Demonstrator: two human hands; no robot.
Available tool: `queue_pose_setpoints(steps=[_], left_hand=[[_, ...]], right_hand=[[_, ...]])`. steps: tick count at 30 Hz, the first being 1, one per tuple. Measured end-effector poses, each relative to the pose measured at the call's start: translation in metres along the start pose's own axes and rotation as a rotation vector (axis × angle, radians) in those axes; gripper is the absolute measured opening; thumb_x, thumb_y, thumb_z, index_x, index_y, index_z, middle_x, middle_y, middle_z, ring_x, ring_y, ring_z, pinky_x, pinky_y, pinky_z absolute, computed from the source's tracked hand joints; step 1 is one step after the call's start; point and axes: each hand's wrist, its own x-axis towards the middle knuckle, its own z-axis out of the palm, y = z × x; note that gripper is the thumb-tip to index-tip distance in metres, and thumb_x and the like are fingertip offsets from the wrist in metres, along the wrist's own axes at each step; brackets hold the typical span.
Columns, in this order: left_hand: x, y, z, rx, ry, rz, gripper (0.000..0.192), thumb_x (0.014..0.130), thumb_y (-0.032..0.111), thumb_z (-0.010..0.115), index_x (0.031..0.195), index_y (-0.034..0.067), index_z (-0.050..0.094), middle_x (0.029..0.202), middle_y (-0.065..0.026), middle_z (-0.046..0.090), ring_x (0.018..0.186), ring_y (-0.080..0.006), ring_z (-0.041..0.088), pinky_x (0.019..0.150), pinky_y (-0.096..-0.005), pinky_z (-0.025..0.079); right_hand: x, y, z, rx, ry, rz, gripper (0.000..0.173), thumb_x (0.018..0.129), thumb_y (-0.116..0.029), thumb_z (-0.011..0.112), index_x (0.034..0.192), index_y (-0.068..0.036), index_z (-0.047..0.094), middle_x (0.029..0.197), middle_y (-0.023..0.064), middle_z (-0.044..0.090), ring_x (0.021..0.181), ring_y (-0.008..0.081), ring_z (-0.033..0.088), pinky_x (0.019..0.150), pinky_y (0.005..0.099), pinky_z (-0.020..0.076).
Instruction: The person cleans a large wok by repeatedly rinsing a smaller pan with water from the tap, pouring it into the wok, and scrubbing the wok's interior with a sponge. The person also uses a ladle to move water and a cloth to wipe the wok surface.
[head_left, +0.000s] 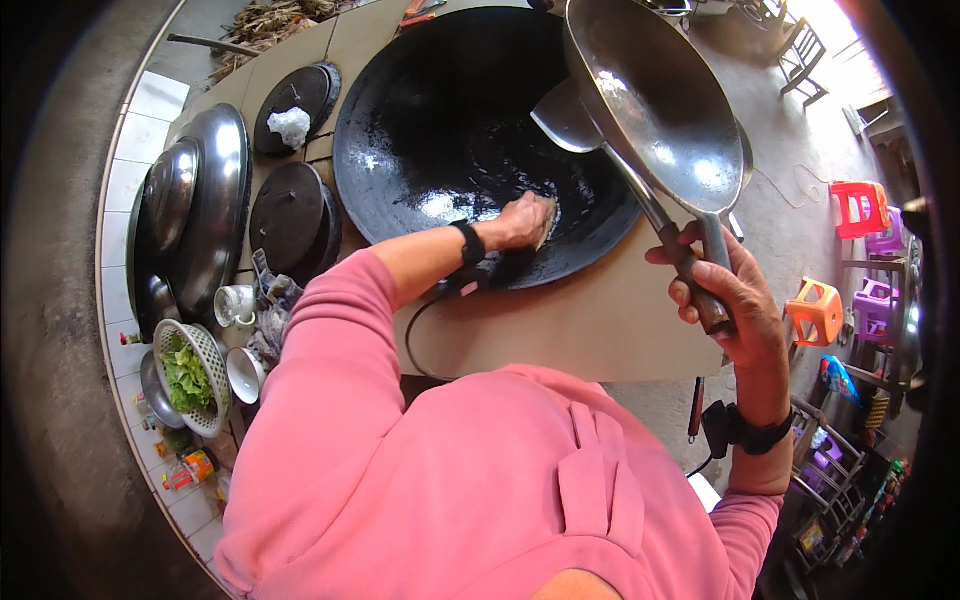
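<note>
A big black iron wok (420, 112) is set into the stove top, its inner surface wet and shiny. My left hand (521, 221) is down inside its near side, gripping a pale scrubber (550, 223) against the metal. To the right, my right hand (724, 289) is raised above the counter's edge. It holds together the wooden handle of a metal wok spatula (574, 124) and the metal handle of a large steel ladle or pan (667, 112). The ladle or pan covers part of the spatula and of the wok's right side.
Left of the wok are two round dark lids (287, 217), a crumpled white wad (290, 127), large metal lids (217, 202), a cloth (271, 307), a glass mug (235, 305), a white bowl (245, 375) and a basket of greens (214, 375). Plastic stools (816, 311) stand at right.
</note>
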Motion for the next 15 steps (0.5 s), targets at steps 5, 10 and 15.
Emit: queue_pose_setpoints(steps=[5, 10, 15], left_hand=[[-0.09, -0.064, -0.054, 0.035, -0.145, -0.08, 0.015, 0.082, 0.002, 0.049, 0.093, -0.003, 0.056, 0.096, -0.024, 0.058, 0.088, -0.036, 0.061, 0.073, -0.0437, 0.052], [-0.089, -0.08, -0.089, 0.528, -0.118, -0.066, 0.016, 0.087, 0.006, 0.045, 0.096, -0.002, 0.057, 0.091, -0.0209, 0.058, 0.09, -0.0382, 0.056, 0.077, -0.0497, 0.048], [-0.055, -0.013, -0.031, 0.103, -0.069, 0.227, 0.013, 0.093, 0.016, 0.046, 0.089, 0.005, 0.053, 0.088, -0.0198, 0.057, 0.083, -0.0342, 0.056, 0.07, -0.0442, 0.046]], right_hand=[[-0.006, 0.005, -0.011, 0.041, -0.015, 0.002, 0.033, 0.09, -0.01, 0.063, 0.118, -0.002, 0.048, 0.11, 0.0256, 0.06, 0.072, 0.0154, 0.063, 0.057, 0.0248, 0.0533], [-0.016, 0.015, -0.017, 0.041, -0.004, 0.013, 0.035, 0.09, -0.01, 0.061, 0.12, -0.001, 0.046, 0.112, 0.0267, 0.059, 0.072, 0.0144, 0.063, 0.055, 0.0225, 0.0544], [-0.015, 0.018, -0.016, 0.057, 0.01, 0.023, 0.036, 0.089, -0.01, 0.062, 0.119, 0.0, 0.045, 0.111, 0.0267, 0.059, 0.072, 0.0151, 0.063, 0.055, 0.0226, 0.0538]])
